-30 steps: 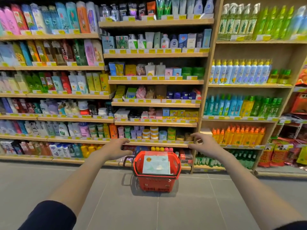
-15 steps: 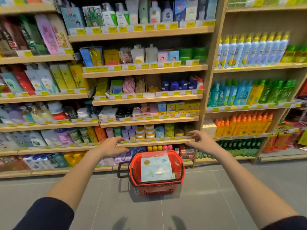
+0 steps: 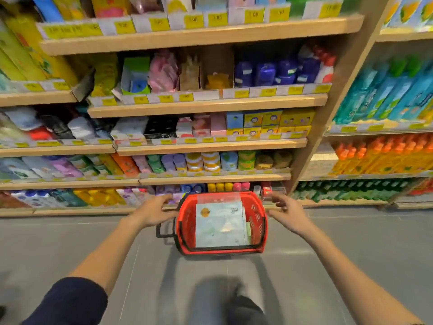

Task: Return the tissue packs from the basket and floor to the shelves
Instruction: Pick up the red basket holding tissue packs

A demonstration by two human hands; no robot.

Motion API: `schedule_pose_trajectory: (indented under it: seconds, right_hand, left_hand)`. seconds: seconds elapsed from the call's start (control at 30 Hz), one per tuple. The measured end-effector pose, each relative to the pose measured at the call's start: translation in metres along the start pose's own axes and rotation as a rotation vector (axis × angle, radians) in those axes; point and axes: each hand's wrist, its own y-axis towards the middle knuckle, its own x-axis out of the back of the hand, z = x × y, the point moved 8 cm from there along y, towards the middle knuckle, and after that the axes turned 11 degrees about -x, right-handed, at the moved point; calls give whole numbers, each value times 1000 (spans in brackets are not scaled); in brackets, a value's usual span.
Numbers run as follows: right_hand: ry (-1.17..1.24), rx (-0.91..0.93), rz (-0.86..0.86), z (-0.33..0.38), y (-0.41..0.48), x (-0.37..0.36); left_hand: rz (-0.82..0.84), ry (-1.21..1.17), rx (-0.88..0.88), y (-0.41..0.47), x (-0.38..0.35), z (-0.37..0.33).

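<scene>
A red plastic basket (image 3: 257, 228) stands on the grey floor in front of the shelves. Inside it lies a large pale blue-green tissue pack (image 3: 219, 227) with an orange round logo, and a thinner pack edge shows at its right side. My left hand (image 3: 154, 211) hovers at the basket's left rim, fingers spread, holding nothing. My right hand (image 3: 287, 213) hovers at the right rim, fingers also apart and empty. Whether either hand touches the rim is unclear. The basket's black handle (image 3: 164, 228) hangs down on the left.
Wooden shelves (image 3: 210, 144) packed with toiletries and boxes rise behind the basket, the lowest row just beyond it. A second shelf unit (image 3: 375, 132) with bottles stands at the right. My leg and dark shoe (image 3: 243, 306) show below on the grey tiled floor (image 3: 351, 242).
I have come closer to the shelves and the basket and look further down. Both hands have dropped to either side of the basket rim.
</scene>
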Motion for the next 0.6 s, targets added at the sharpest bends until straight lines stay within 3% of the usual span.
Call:
schedule_pose_trajectory:
  seconds: [0.3, 0.6]
  right_hand:
    - [-8, -151, 51, -61, 111, -35]
    - [-3, -337, 66, -191, 205, -127]
  left_hand:
    - [50, -115, 94, 101, -59, 59]
    - [106, -251, 279, 184, -201, 193]
